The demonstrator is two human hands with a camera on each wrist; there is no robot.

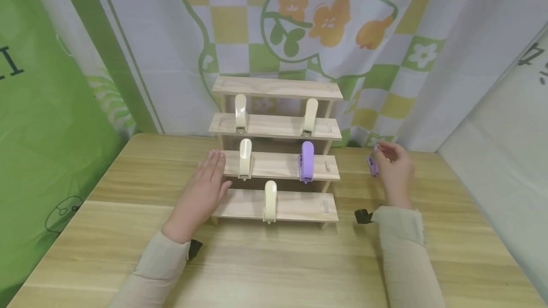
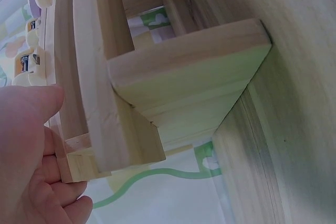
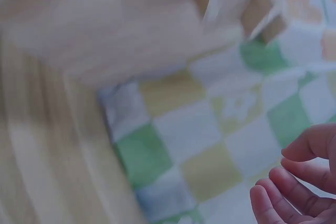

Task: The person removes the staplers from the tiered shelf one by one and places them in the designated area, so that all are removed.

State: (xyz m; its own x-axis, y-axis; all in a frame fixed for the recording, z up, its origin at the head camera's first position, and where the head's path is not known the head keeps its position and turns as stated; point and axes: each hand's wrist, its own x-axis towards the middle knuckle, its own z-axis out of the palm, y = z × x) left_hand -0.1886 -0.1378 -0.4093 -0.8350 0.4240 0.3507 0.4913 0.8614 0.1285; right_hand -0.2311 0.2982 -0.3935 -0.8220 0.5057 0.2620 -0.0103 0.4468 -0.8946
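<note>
A stepped wooden display rack [image 1: 282,86] bears several small staplers. My left hand [image 1: 201,187] rests against its left end at the second step from the bottom, fingers fairly straight and thumb at the front edge. In the left wrist view that hand [image 2: 26,150] touches the step's end. Out past the rack's right side, my right hand [image 1: 397,168] has its fingertips at a purple stapler [image 1: 372,165], partly covering it. The right wrist view has this hand [image 3: 304,182] with fingers bent and no stapler visible, so whether it grips is unclear.
Cream staplers stand on the rack's steps: one low [image 1: 270,203], one mid-left [image 1: 245,158], one upper left [image 1: 241,113] and one upper right [image 1: 310,117]. Another purple stapler [image 1: 306,161] stands mid-right. Behind the wooden table [image 1: 274,270] hangs a patterned curtain [image 1: 231,25].
</note>
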